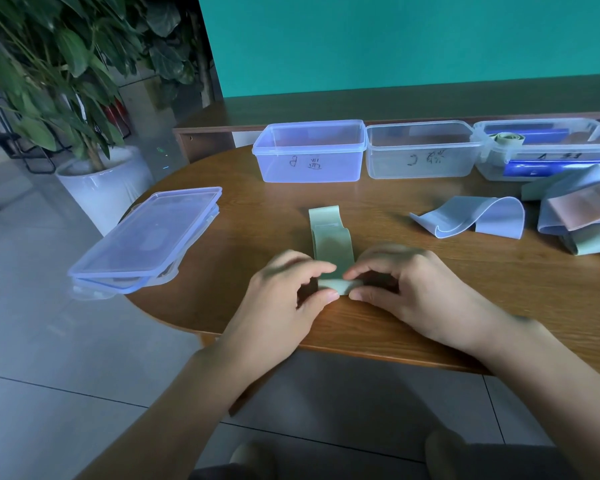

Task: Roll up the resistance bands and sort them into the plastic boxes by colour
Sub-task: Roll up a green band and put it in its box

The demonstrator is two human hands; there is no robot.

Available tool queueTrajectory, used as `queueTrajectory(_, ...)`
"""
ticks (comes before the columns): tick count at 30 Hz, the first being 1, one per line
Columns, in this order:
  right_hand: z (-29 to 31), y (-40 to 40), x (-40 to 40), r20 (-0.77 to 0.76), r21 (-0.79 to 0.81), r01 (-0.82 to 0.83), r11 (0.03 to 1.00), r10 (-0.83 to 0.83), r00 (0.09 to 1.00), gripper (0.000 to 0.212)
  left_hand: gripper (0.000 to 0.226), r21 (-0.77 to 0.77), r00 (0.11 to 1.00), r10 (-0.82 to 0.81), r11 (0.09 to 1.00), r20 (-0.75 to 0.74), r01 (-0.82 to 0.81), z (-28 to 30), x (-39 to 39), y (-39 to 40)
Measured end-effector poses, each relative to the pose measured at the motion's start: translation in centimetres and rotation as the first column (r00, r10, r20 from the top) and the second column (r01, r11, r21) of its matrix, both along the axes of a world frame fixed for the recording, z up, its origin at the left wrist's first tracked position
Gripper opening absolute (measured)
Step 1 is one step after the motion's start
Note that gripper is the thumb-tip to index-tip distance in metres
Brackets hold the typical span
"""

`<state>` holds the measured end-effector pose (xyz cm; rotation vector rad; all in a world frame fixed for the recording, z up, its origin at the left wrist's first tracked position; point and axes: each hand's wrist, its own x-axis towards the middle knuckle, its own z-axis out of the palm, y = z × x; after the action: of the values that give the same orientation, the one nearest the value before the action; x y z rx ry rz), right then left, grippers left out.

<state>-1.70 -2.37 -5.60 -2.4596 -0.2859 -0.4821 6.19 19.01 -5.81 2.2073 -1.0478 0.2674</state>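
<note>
Head view: both hands (340, 292) on green band (331, 242)

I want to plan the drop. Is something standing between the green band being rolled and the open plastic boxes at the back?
Nothing visible does. The pale green rubber band lies on bare wooden table in front of the three open clear plastic boxes. The loose blue band lies to the right, and the stacked lids to the left.
</note>
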Motion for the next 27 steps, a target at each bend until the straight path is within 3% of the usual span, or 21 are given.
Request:
queueTrajectory(8,-0.1,0.0,0.4,0.038,-0.073,0.032,0.997,-0.029,0.999,0.021,0.019,0.051,1.000,0.021,0.999,-0.015,-0.020,0.0,0.5,-0.3)
queueTrajectory(13,-0.3,0.8,0.5,0.116,-0.072,0.058,0.996,-0.050,0.992,0.011,0.020,0.055,1.000,0.026,0.998,0.009,-0.026,-0.2,0.8,-0.4)
queueTrajectory(22,-0.4,0.2,1.2,0.048,-0.033,0.061,0.998,-0.059,0.997,0.022,0.038,0.057,0.999,0.048,0.997,-0.007,-0.047,-0.2,0.8,-0.5)
queueTrajectory(27,-0.7,0.1,1.5,0.044,0.021,0.059,0.998,-0.060,0.997,0.020,0.025,0.034,0.998,0.058,0.998,-0.023,-0.058,0.2,0.9,-0.7)
